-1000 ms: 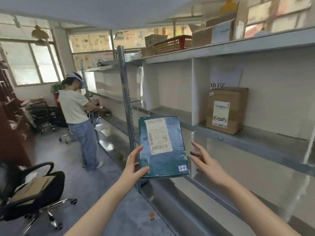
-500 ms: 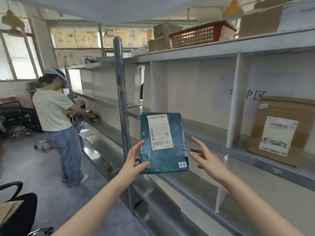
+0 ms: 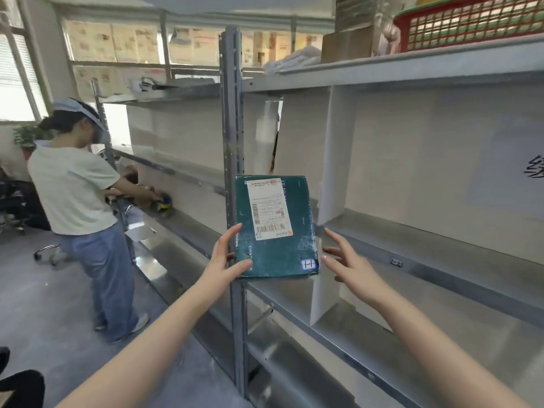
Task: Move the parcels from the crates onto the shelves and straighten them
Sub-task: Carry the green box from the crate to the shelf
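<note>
Teal parcel gripped by left hand; right hand spread beside it

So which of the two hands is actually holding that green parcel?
The left hand grips the green parcel at its lower left edge; the right hand hovers open, just clear of it.

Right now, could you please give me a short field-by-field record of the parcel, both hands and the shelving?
parcel: green parcel, upright, white label facing the camera, H sticker at lower right
left hand: left hand grips the parcel's left edge
right hand: right hand open, beside the parcel's right edge, not touching
shelf: grey metal shelf bare behind the parcel
top shelf: red basket, cardboard box
bystander: person at the left
</note>
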`<state>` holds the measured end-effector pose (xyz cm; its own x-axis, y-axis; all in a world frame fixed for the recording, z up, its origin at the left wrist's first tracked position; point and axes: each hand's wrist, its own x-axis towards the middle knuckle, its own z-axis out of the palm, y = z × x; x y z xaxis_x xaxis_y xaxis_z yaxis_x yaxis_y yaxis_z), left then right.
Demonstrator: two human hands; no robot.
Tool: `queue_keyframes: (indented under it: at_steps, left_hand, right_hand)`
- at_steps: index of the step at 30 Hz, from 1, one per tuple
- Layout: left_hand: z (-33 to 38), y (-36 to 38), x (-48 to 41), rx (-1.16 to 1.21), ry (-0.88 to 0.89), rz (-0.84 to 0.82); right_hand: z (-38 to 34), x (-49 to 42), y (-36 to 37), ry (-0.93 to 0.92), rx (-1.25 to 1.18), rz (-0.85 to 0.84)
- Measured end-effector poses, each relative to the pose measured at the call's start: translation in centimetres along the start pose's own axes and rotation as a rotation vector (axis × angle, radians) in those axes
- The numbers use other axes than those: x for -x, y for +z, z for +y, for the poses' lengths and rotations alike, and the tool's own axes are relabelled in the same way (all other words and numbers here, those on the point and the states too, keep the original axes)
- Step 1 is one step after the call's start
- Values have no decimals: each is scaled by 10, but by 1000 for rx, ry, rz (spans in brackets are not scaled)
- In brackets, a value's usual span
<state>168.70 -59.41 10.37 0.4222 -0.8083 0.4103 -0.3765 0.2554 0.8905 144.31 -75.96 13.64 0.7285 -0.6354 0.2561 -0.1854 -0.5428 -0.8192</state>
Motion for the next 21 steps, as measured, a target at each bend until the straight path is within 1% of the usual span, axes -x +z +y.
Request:
queue_keyframes:
  at_steps: [2,5,9,14,21]
  left_hand:
    - [-10,-35,-25,22,10,-23]
    - [-25,-84,-63,6,5,-107]
    - [-39,-127,-112,32,36,-196]
    - [-57,-149,-169,98,78,-269]
    - [-83,-153,-248,177,115,-335]
  right_hand:
    - [-8,-24,25,10,13,26]
    - [-23,-56,58,40,28,86]
    - [-41,-94,85,72,26,183]
    - [-55,-138,101,113,65,274]
    - [-59,-198,105,116,102,348]
